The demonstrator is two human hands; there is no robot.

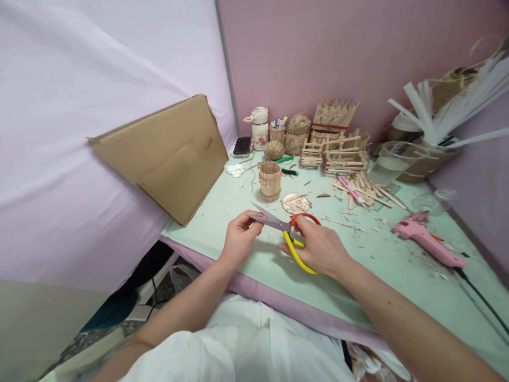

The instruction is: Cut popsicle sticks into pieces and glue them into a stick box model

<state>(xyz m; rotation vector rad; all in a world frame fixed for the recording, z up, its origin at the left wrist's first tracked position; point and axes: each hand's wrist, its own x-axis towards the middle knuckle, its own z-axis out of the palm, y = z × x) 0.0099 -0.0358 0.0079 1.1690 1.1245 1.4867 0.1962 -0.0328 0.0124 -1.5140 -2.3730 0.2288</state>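
Right hand (318, 246) grips scissors (287, 229) by yellow-red loop handles; left hand (239, 237) fingertips pinch near steel blades, held item unclear.

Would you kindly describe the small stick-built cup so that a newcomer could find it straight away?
Start at the pale green table and the leaning cardboard sheet. Just right of its lower corner stands the wooden stick cup, upright and alone. Unlike the twine-wrapped pots by the wall, it shows bare vertical sticks.

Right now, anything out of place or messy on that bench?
Yes. Wood offcuts lie scattered over the green tabletop near the loose craft sticks. A cardboard sheet leans off the table's left edge. The pink glue gun lies on its side.
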